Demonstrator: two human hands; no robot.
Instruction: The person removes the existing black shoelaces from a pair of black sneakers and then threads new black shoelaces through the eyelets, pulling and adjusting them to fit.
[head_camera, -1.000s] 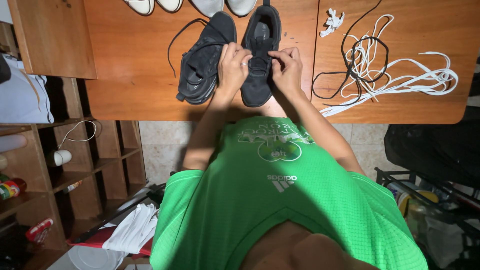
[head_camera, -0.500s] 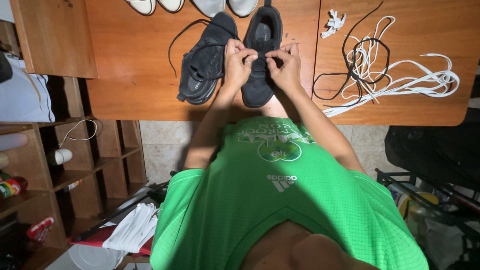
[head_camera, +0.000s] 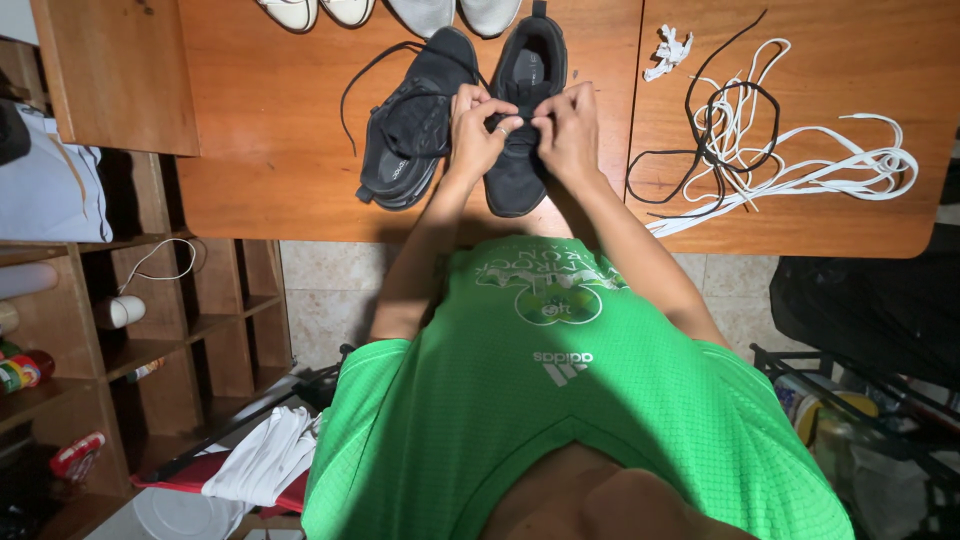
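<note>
pinching at the lacing of the upright black shoe (head_camera: 522, 130), both your hands sit on its middle. left hand (head_camera: 478, 130) fingers curled tight on the lace area, right hand (head_camera: 570, 128) the same, fingertips nearly meeting; probably gripping a black lace, too dark to confirm. second black shoe (head_camera: 408, 135) lies just left of your left fingers. loose black and white laces (head_camera: 770, 150) well right of your right fingers, on the wooden table (head_camera: 260, 150).
</note>
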